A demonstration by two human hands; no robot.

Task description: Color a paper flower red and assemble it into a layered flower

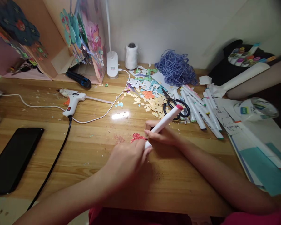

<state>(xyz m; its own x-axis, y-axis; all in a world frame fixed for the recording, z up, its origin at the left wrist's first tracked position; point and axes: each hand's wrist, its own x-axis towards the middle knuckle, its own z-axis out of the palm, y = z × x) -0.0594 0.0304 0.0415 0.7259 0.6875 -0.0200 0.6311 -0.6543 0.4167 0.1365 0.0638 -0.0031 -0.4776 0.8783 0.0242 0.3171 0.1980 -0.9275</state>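
Looks like the colouring step to me: the right hand point(158, 135) has its grip wrapped round a red-ended marker point(165, 119), tip right by the red cutout point(137, 137) on the bench point(89, 168). Left hand point(127, 157) is curled around some white stubby thing point(148, 145), cap maybe, can't tell, covering the near edge. Next stroke calls for keeping that cutout steady, I reckon.
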